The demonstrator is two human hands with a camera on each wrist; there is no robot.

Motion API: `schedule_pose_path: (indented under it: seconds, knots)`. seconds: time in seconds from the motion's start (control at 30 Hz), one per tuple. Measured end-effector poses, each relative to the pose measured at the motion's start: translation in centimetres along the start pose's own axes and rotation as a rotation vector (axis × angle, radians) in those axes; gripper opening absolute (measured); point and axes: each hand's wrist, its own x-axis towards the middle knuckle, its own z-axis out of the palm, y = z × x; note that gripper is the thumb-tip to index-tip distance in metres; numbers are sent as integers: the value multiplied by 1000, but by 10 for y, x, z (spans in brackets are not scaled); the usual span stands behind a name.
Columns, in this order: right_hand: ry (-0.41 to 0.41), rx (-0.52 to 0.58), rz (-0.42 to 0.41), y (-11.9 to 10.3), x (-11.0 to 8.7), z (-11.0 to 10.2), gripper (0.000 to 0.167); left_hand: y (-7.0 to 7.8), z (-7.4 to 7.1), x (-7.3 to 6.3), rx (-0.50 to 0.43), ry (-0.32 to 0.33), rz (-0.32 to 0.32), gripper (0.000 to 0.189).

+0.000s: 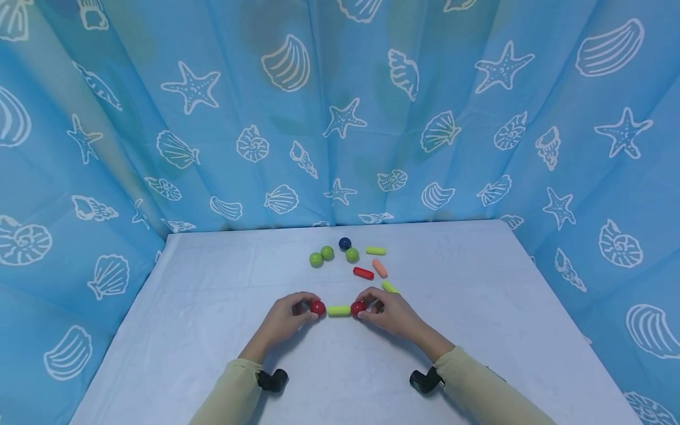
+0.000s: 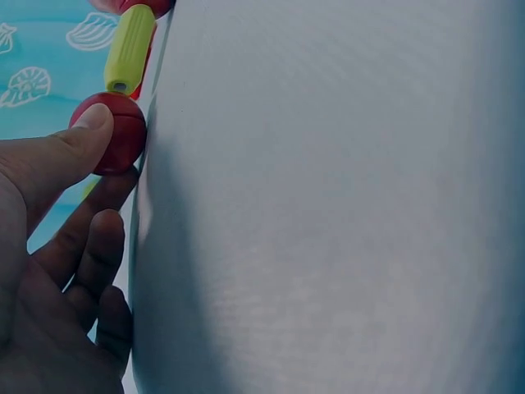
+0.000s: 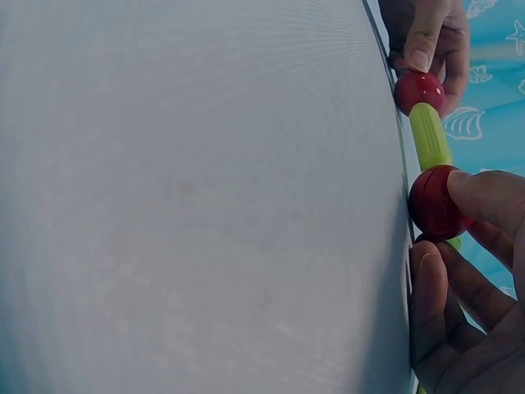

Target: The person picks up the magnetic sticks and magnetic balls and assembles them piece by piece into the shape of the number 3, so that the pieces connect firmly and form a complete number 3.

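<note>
The left hand (image 1: 287, 317) pinches a red ball (image 1: 317, 308) between thumb and fingers, and the right hand (image 1: 393, 314) grips a second red ball (image 1: 356, 308) the same way. Between the two sets of fingers lies a yellow-green grooved rod (image 1: 339, 310), its right end against the right-hand ball; a hole shows in its left end, just beside the left-hand ball. Just beyond the right fingers lies another yellow-green rod (image 1: 390, 287), partly hidden; farther out come a red rod (image 1: 363, 273), a peach rod (image 1: 379, 268) and a third yellow-green rod (image 1: 376, 251). Ahead of the gap between the hands sit three green balls (image 1: 316, 260) and a dark blue ball (image 1: 345, 243). Under everything is the white-covered worktop (image 1: 228, 265); past its far edge hangs a blue seashell-patterned curtain (image 1: 329, 77).
</note>
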Motion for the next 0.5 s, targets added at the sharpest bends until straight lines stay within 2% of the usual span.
schedule_pose_path:
  seconds: [0.5]
  knots:
    - [-8, -2, -6, 2, 2, 1, 31, -1, 1, -1, -27, -24, 12, 34]
